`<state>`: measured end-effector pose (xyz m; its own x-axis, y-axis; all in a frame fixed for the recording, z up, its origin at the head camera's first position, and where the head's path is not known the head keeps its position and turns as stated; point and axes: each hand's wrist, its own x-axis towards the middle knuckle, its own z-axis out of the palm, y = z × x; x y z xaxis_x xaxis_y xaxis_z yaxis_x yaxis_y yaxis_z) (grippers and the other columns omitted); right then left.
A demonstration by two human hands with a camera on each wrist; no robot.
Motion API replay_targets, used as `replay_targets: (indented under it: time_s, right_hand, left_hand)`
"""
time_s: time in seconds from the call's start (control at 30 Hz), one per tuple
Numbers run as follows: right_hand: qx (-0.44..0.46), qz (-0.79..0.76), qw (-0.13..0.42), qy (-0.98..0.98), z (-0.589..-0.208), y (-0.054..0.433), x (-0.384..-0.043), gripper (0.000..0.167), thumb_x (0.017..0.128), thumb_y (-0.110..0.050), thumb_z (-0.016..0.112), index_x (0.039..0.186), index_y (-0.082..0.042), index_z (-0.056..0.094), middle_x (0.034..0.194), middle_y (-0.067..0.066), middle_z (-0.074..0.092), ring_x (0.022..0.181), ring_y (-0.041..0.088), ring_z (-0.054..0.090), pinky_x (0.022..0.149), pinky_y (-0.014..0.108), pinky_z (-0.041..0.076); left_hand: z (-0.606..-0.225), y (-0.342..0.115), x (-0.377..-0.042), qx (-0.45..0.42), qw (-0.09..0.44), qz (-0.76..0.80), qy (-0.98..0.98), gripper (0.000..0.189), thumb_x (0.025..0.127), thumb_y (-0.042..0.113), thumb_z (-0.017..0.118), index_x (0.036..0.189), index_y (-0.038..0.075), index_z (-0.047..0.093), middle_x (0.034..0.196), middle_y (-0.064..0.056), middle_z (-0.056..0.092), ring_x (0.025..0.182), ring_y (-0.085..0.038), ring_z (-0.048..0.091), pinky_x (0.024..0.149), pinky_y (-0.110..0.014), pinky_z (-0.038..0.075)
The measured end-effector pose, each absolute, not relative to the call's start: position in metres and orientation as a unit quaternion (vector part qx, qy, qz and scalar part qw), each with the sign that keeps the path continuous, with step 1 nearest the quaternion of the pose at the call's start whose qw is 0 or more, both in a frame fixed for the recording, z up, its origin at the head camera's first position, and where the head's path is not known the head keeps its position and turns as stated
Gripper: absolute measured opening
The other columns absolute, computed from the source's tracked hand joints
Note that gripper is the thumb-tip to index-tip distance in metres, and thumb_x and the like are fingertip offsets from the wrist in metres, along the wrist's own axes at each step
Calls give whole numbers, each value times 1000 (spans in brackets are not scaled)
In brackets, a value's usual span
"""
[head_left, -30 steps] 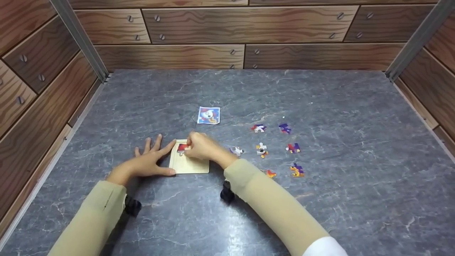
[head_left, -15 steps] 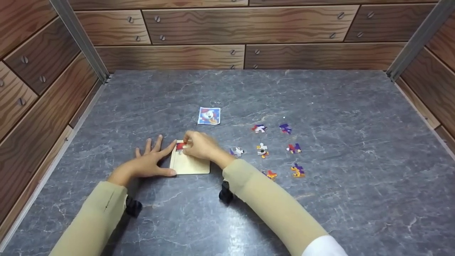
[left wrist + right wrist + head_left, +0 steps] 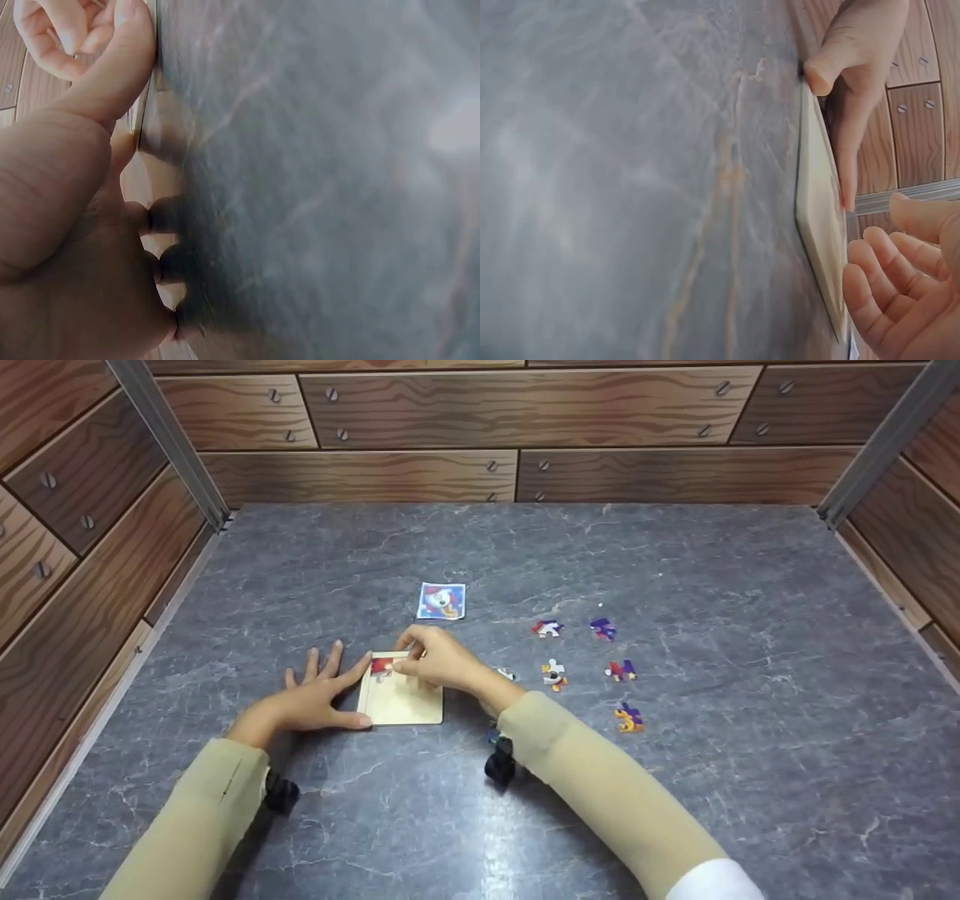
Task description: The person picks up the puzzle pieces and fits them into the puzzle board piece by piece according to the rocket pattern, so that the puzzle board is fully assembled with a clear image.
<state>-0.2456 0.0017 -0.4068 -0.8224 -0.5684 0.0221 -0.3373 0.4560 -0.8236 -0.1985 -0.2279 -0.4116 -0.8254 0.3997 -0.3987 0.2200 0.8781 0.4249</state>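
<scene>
A pale wooden puzzle tray [image 3: 405, 709] lies on the table left of centre. In its far left corner sits a red and white jigsaw piece [image 3: 381, 666]. My left hand [image 3: 319, 703] is spread flat beside the tray, thumb and index fingertip touching its left corners. Over the tray's far right part hovers my right hand [image 3: 446, 664], fingertips just right of the piece. The right wrist view shows that hand's fingers [image 3: 889, 274] loosely bent with nothing between them, above the tray's face [image 3: 823, 195].
Several loose jigsaw pieces lie to the right, among them a white and orange one [image 3: 553, 675] and a purple one [image 3: 602, 628]. One grey-white piece [image 3: 506, 673] is partly hidden by the right wrist. A small picture card [image 3: 442, 601] lies behind the tray.
The red piece has shifted slightly left into the tray's corner. My right hand has released it, and the hand and forearm have moved a little right. My left hand stays in place.
</scene>
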Motion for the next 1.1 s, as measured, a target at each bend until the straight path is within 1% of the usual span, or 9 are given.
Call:
replay_targets:
  time_s: [0.13, 0.3, 0.37, 0.47, 0.73, 0.9, 1.1]
  right_hand:
    - [-274, -458, 123, 836, -402, 12, -245, 28, 83, -10, 69, 105, 5, 61, 80, 7, 61, 62, 10, 53, 54, 21, 47]
    - [-267, -495, 140, 815, -397, 27, -245, 30, 84, -7, 68, 109, 7, 59, 80, 8, 60, 61, 12, 56, 57, 26, 52]
    - [-267, -501, 136, 812, -397, 33, -246, 30, 83, -6, 68, 109, 8, 59, 79, 9, 60, 61, 12, 56, 58, 28, 53]
    - [-266, -507, 131, 809, -395, 43, -247, 30, 83, -4, 68, 108, 9, 59, 79, 10, 62, 61, 11, 56, 59, 30, 53]
    - [-248, -502, 124, 819, -391, 73, -247, 31, 84, -8, 69, 110, 6, 59, 83, 9, 62, 65, 15, 58, 60, 30, 53]
    - [-236, -495, 117, 828, -389, 92, -246, 33, 84, -11, 69, 110, 6, 59, 82, 9, 61, 64, 13, 57, 59, 28, 52]
    - [-223, -506, 107, 826, -385, 108, -245, 33, 83, -9, 69, 110, 7, 59, 82, 10, 62, 64, 14, 55, 59, 27, 51]
  left_hand:
    - [-411, -227, -199, 163, 252, 181, 937, 101, 78, 65, 58, 151, 24, 2, 148, -23, -25, 128, -48, -28, 89, -74, -14]
    - [-412, -226, -199, 158, 257, 173, 938, 102, 78, 66, 57, 151, 22, 1, 147, -23, -25, 128, -48, -28, 89, -74, -14]
    - [-412, -225, -198, 157, 257, 172, 938, 103, 78, 67, 57, 151, 22, 0, 147, -23, -25, 128, -48, -28, 90, -73, -14]
    - [-412, -225, -198, 159, 255, 174, 938, 103, 78, 66, 57, 151, 21, 0, 148, -23, -24, 128, -48, -28, 90, -73, -15]
    - [-412, -226, -198, 166, 250, 176, 938, 102, 78, 66, 57, 151, 22, -1, 148, -22, -25, 128, -46, -28, 90, -73, -15]
    - [-410, -227, -198, 165, 250, 175, 938, 102, 78, 66, 57, 151, 22, 0, 148, -22, -25, 128, -47, -28, 90, -73, -15]
    - [-411, -228, -197, 169, 246, 176, 938, 102, 79, 66, 56, 151, 22, -1, 148, -22, -25, 128, -47, -28, 90, -73, -15]
